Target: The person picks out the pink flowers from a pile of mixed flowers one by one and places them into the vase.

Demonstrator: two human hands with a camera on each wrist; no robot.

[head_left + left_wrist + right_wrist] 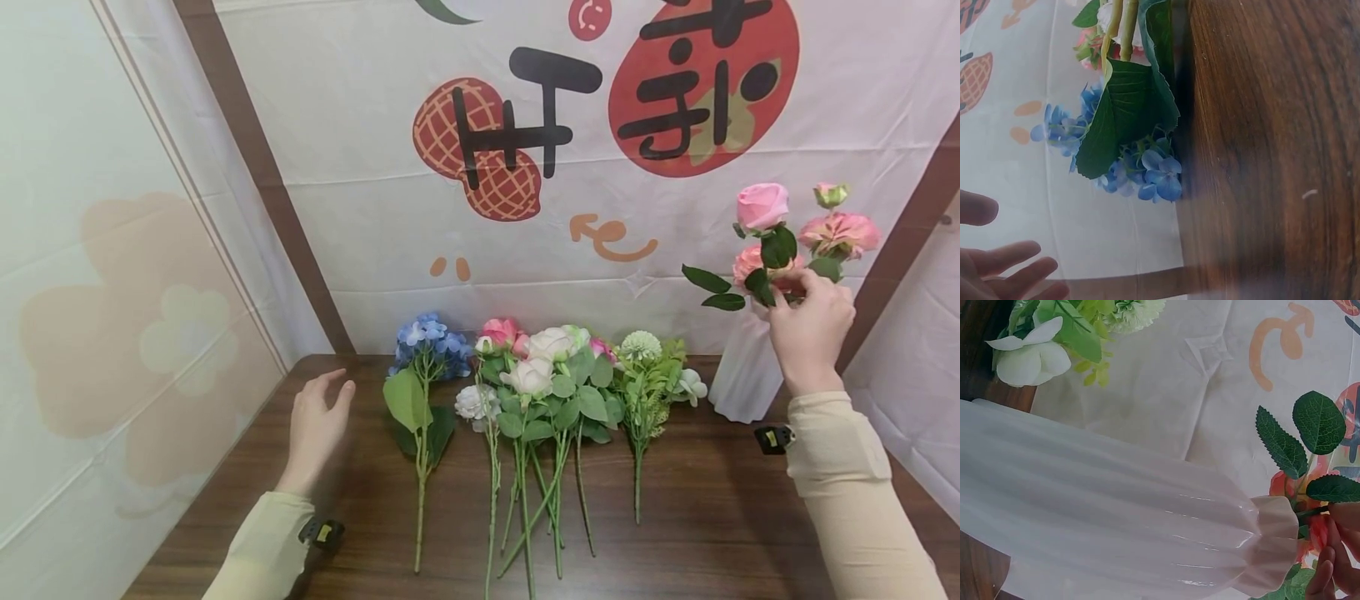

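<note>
At the back right, my right hand (813, 329) pinches a green rose stem (1315, 512) just above the mouth of a white fluted vase (744, 371). A pink rose (762, 206), coral-pink blooms (840, 233) and a small bud (831, 195) rise above the fingers. Dark green leaves (1319, 423) spread beside the vase's wavy rim in the right wrist view. My left hand (318, 425) hovers over the table's left side, fingers loosely extended and holding nothing. Nearest to it lies a blue hydrangea (429, 343), whose petals (1163, 178) also show in the left wrist view.
Across the middle of the brown wooden table (360, 533) lie cream roses (529, 375), a white flower (477, 402) and a red-pink rose (501, 333), stems toward me. Greenery with a pale round bloom (641, 346) lies left of the vase. A printed cloth (360, 250) hangs behind.
</note>
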